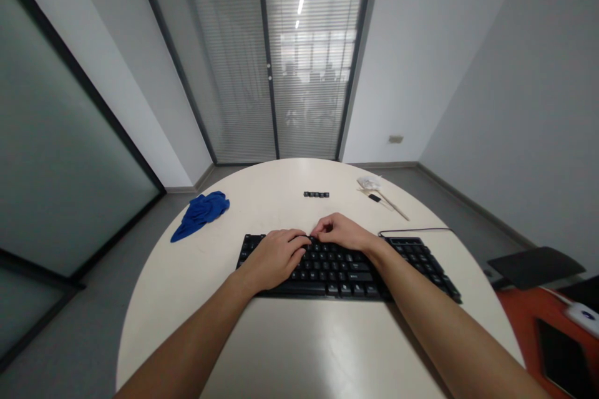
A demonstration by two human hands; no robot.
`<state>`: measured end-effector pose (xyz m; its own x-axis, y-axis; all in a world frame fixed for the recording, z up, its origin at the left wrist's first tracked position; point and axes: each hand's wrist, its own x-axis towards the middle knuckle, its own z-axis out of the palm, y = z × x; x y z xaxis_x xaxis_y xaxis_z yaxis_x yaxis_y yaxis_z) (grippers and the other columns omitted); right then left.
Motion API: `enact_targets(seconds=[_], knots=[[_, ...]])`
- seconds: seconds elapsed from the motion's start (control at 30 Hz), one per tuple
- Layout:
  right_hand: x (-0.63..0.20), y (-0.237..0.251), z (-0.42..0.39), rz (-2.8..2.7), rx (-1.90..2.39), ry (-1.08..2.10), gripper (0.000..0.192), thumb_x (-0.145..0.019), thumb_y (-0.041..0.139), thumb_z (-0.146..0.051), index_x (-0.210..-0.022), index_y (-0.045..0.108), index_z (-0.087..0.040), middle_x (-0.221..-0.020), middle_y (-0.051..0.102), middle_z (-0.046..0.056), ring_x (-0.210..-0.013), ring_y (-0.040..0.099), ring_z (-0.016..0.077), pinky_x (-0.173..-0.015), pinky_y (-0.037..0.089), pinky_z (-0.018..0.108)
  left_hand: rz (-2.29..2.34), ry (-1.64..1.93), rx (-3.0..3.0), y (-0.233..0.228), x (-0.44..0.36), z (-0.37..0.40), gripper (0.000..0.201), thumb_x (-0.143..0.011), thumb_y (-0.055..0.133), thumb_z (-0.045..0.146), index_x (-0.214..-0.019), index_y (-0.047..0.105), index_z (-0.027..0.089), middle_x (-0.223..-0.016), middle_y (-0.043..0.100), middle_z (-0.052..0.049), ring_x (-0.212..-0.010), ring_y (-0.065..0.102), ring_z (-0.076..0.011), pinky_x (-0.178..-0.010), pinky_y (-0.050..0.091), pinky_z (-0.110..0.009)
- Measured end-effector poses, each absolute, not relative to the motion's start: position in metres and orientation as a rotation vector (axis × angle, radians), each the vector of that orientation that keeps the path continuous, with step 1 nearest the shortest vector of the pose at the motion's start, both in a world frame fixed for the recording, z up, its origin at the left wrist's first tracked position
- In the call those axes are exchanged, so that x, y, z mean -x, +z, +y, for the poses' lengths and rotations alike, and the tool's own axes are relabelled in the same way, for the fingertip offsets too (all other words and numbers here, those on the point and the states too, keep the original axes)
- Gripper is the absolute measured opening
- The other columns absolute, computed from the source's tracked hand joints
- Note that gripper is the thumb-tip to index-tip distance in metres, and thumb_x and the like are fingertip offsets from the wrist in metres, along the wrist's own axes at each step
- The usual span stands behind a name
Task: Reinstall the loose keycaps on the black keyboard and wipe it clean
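Note:
A black keyboard lies on a round cream table. My left hand rests on its left half, fingers curled toward the top key row. My right hand is over the upper middle, its fingertips pinched at the top row close to the left hand's fingers. Whether a key is between the fingers is too small to tell. A short row of loose black keycaps sits on the table beyond the keyboard.
A crumpled blue cloth lies at the table's left. A thin stick, a small black piece and a clear wrapper lie at the back right. The keyboard cable runs right. A chair and an orange surface stand lower right.

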<state>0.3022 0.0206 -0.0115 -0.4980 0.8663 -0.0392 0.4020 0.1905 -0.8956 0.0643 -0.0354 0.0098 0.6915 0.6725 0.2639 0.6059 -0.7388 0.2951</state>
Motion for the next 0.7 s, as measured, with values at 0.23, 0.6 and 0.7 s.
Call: enact_targets(seconds=[0.23,0.6,0.7], knots=[[-0.302,-0.009,0.019,-1.995,1.190,1.247,0.022,-0.073,0.063,-0.025,-0.086,0.076,-0.013,-0.081,0.075,0.004,-0.074,0.065,0.0175,-0.073,0.048,0.028,1.068,0.535,-2.654,0.010,-0.064,-0.036,0.028,-0.098,0.048,0.028,-0.125,0.054,0.021,-0.122,0.066,-0.009,-0.112,0.061,-0.0252,-0.100,0.046,-0.043],[-0.302,-0.008,0.029,-2.184,1.143,1.116,0.026,-0.087,0.059,-0.034,-0.098,0.072,-0.014,-0.088,0.074,0.005,-0.079,0.066,0.0180,-0.075,0.049,0.029,1.079,0.480,-2.714,0.005,-0.062,-0.034,0.044,-0.099,0.049,0.038,-0.140,0.048,0.024,-0.134,0.060,-0.008,-0.124,0.054,-0.0256,-0.109,0.039,-0.046],[-0.299,0.000,0.038,-2.363,1.256,0.926,0.025,-0.088,0.057,-0.028,-0.104,0.072,-0.015,-0.083,0.073,0.004,-0.075,0.066,0.0177,-0.070,0.049,0.027,1.087,0.451,-2.738,0.003,-0.062,-0.033,0.050,-0.099,0.047,0.044,-0.145,0.044,0.024,-0.141,0.055,-0.009,-0.130,0.049,-0.0270,-0.112,0.036,-0.048]])
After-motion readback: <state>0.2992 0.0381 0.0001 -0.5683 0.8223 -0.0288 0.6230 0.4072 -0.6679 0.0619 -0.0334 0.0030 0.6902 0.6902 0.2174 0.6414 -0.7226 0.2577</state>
